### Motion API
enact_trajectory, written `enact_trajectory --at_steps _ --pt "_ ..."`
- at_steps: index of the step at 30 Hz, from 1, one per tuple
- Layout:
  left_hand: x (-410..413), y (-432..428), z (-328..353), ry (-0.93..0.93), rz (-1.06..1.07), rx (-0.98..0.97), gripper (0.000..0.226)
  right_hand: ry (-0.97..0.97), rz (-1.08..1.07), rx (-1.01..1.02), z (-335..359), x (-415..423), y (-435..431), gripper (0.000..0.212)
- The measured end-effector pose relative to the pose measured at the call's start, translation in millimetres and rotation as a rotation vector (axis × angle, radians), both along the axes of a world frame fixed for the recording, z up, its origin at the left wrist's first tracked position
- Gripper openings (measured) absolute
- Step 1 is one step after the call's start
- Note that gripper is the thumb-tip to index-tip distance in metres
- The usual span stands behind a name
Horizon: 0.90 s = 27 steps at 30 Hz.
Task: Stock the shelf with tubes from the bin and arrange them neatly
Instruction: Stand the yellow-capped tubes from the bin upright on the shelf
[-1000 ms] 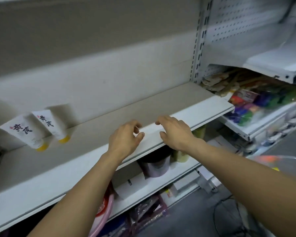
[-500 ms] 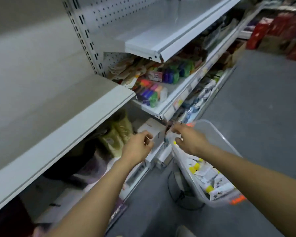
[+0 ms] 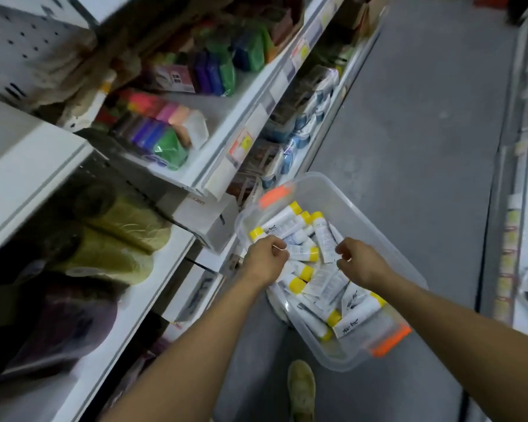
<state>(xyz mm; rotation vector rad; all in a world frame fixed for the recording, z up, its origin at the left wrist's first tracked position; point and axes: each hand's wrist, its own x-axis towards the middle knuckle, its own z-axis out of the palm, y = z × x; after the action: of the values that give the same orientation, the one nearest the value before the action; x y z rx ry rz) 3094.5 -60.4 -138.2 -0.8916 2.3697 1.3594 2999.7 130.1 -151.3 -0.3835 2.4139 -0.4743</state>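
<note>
Down at the bottom edge, a pale yellow-green shoe [image 3: 301,388] stands on the grey floor [image 3: 409,147] between two bare forearms that reach forward over a clear plastic bin [image 3: 342,190]. The left grip [image 3: 265,260] hangs over the bin's left side with its fingers curled inward, just beside a tube's yellow cap. The right grip [image 3: 358,263] hovers over the middle of the bin, fingers likewise curled, thumb and forefinger close to the flat end of another tube. Motion blur makes it impossible to tell whether either grip is grasping a tube or only touching the pile. The tubes [image 3: 317,287], white with yellow caps and dark lettering, lie jumbled in the bin, heaped at all angles. Orange latches [image 3: 390,342] mark the bin's near and far ends. The bin sits in the aisle just beside the lower shelves of a white store rack. To the left, a white shelf [image 3: 28,166] juts toward the camera. Beneath it lie olive-green bags [image 3: 125,233] and a dark purple bundle [image 3: 67,318], with a white carton [image 3: 201,214] near the bin's far-left corner. Farther up the rack, bright packs [image 3: 159,132] in pink, purple and green fill one shelf, and blue-and-white packets [image 3: 299,138] crowd the one below. Another rack [image 3: 525,178] lines the aisle's right side.
</note>
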Motion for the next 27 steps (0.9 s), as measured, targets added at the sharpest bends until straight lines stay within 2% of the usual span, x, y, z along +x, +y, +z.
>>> enact_trajectory --at_steps 4,8,11,15,19,23,26,27 --pt "-28.7 -7.8 -35.7 -0.067 -0.336 -0.306 0.034 -0.006 0.090 -0.024 -38.1 -7.6 -21.4 0.035" --pt "-59.3 -28.3 -63.0 -0.180 -0.818 -0.775 0.043 0.058 0.225 -0.011 -72.2 -12.4 -51.6 0.039" --pt "-66.5 -35.8 -81.5 -0.315 -0.971 -0.904 0.042 0.062 0.277 0.077 -97.1 -10.9 -68.8 0.047" --pt "-71.1 -34.0 -96.2 -0.419 -1.098 -0.974 0.046 0.093 0.311 0.213 -124.5 -4.1 -80.6 0.047" --pt "-78.4 -33.3 -98.2 -0.415 -1.188 -1.076 0.044 0.210 0.370 0.289 -134.1 -2.3 -86.3 0.056" --pt "-77.2 -30.8 -90.3 -0.357 -1.257 -1.051 0.045 0.065 0.322 0.262 -121.4 5.5 -84.0 0.049" --pt "-68.2 -24.3 -76.3 -0.370 -1.110 -0.857 0.040 -0.101 0.153 0.188 -105.1 13.8 -69.9 0.041" --pt "-63.8 -23.8 -67.9 -0.317 -1.075 -0.856 0.038 -0.161 0.073 0.147 -99.1 15.0 -63.1 0.039"
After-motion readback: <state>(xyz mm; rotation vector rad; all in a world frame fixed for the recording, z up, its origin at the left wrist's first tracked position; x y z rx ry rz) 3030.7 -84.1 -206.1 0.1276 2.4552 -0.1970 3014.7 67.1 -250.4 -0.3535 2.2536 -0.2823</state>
